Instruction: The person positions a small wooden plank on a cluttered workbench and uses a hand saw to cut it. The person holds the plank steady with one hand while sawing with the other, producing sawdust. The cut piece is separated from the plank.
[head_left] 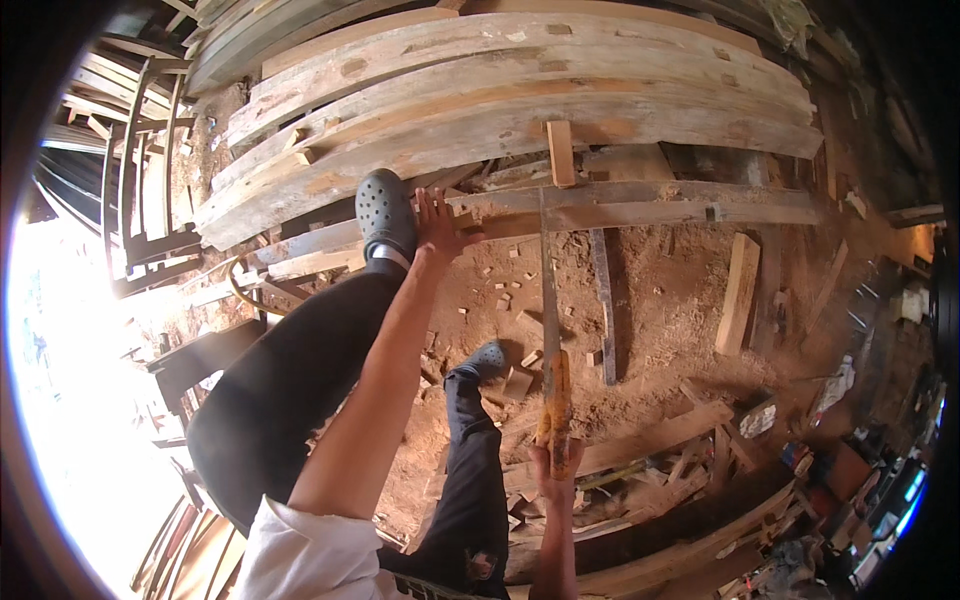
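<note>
My right hand (555, 465) is closed round the worn yellow handle of a handsaw (549, 300). The saw's long narrow blade points away from me, and its far end lies across a long wooden beam (650, 213). To the left of the blade, my left hand (440, 232) rests on the same beam with its fingers spread, holding nothing. Right beside that hand, my left foot in a grey clog (386, 212) is set on the wood. A short wooden block (562, 153) spans from the beam to the planks behind it.
Several thick planks (480, 115) lie stacked beyond the beam. Sawdust and small offcuts cover the dirt floor (650, 320), where my other clog (484, 360) stands. A dark bar (605, 305) and a loose board (738, 293) lie to the right. Wooden frames (130, 170) stand far left.
</note>
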